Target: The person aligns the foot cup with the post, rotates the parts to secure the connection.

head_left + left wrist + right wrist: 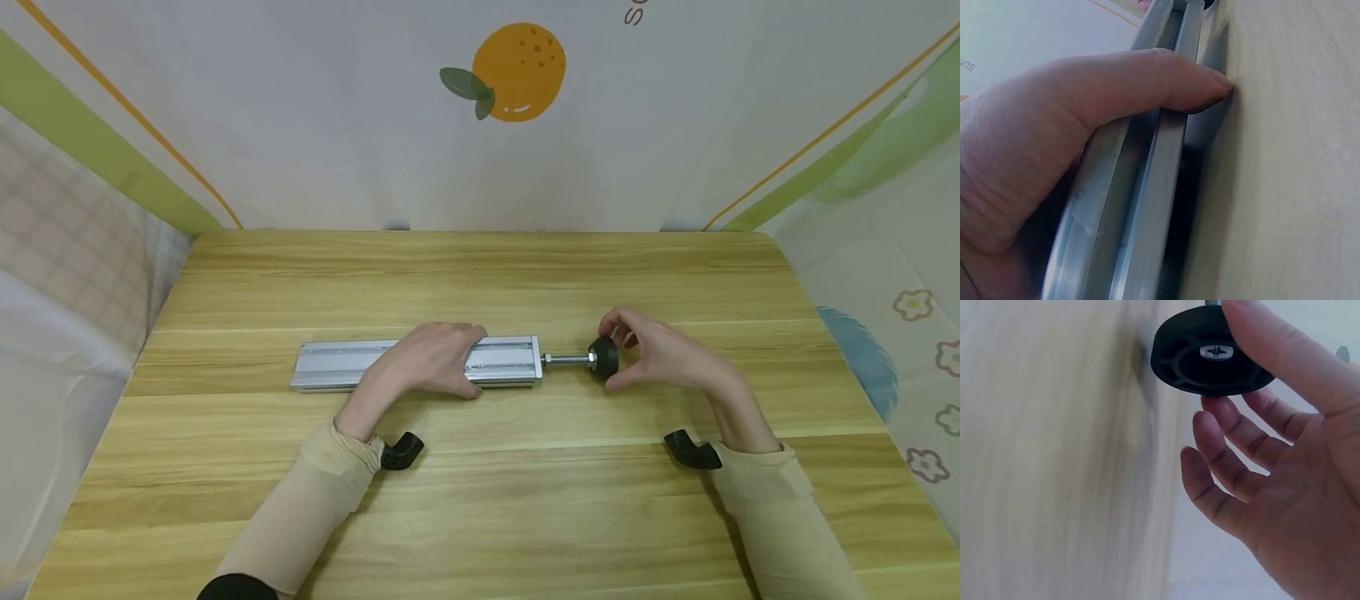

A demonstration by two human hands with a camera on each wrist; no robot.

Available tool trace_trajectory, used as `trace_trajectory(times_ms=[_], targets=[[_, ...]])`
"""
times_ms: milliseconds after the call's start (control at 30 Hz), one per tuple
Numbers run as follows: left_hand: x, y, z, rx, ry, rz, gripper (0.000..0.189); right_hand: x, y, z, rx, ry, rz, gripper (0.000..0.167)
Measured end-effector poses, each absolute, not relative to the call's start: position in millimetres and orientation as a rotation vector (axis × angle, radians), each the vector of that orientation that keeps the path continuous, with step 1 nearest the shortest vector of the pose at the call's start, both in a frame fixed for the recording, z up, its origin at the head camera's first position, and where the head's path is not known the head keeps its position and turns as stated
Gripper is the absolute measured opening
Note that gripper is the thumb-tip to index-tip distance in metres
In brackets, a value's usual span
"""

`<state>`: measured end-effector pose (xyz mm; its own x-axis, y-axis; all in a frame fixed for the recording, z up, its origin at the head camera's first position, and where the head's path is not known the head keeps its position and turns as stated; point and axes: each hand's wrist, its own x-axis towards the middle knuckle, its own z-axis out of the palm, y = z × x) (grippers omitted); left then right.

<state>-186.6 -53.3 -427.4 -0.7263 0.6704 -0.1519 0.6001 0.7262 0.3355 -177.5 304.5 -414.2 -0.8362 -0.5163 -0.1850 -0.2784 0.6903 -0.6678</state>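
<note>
A silver aluminium extrusion [341, 365] lies lengthwise across the table. My left hand [427, 358] grips it from above, and in the left wrist view the thumb [1191, 87] reaches down over its grooved side. From its right end a threaded rod [568, 359] sticks out, carrying a black levelling foot [604, 359]. My right hand [656, 350] pinches the foot's rim between thumb and fingers. In the right wrist view the foot's ribbed underside [1182, 365] faces the camera, with a cross-slotted screw end [1216, 352] at its centre. The other fingers curl loosely below it.
The wooden table [510, 500] extends around the extrusion, its far edge meeting a white printed cloth [337, 125]. Black curved pieces [402, 451] stick out at both wrists, above the tabletop. More patterned cloth [885, 275] hangs at the right side.
</note>
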Motion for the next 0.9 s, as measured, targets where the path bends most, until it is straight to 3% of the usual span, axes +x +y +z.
trace_trajectory(times_ms=[467,700,900], targets=[[-185.8,-53.3,-425.9,0.993,2.666,0.372,0.051,-173.6,310.5,-407.2,-0.651,2.547,-0.853,0.043],[-185.3,-53.2,-426.3,0.996,2.673,0.377,0.052,-174.2,311.1,-406.4,-0.647,2.531,-0.856,0.046],[-184.9,-53.1,-426.3,0.999,2.674,0.371,0.052,-174.9,309.6,-407.9,-0.644,2.529,-0.907,0.068]])
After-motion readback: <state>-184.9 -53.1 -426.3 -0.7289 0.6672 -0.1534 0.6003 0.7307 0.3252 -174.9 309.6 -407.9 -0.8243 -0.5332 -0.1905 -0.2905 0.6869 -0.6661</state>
